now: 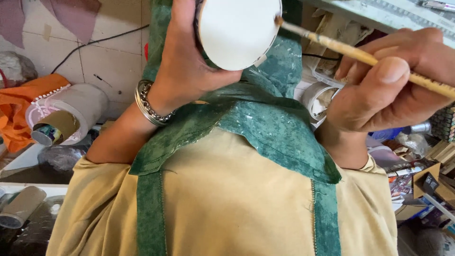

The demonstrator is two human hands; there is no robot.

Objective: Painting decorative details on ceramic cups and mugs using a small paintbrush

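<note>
- A round white disc (238, 32), seemingly the flat face of a short cylindrical object, is being held up at the top centre of the head view; its upper edge is being cut off by the frame.
- The left hand (187, 61) is being kept wrapped around the disc's left rim, fingers clenched on it from behind and below; a stack of metal bangles (148, 105) is being worn at the wrist.
- A thin wooden paintbrush (360, 56) is being gripped by the right hand (386, 90), pinched between the thumb and the curled fingers.
- The brush's long axis is being held slanted, running from lower right up to upper left; its tip is being pressed to the disc's right rim, so the disc is lying up and to the left of the right fingers, while the left hand is the nearer one, already in contact with it.
- Below both hands, a beige garment with green fabric trim (265, 142) is being seen filling most of the view.
- At the left, a pale roll with a cardboard core (66, 116) is being seen lying beside orange cloth (21, 111).
- The disc's depth, the brush's bristles and the cluttered items at the right edge are being left hard to make out.
</note>
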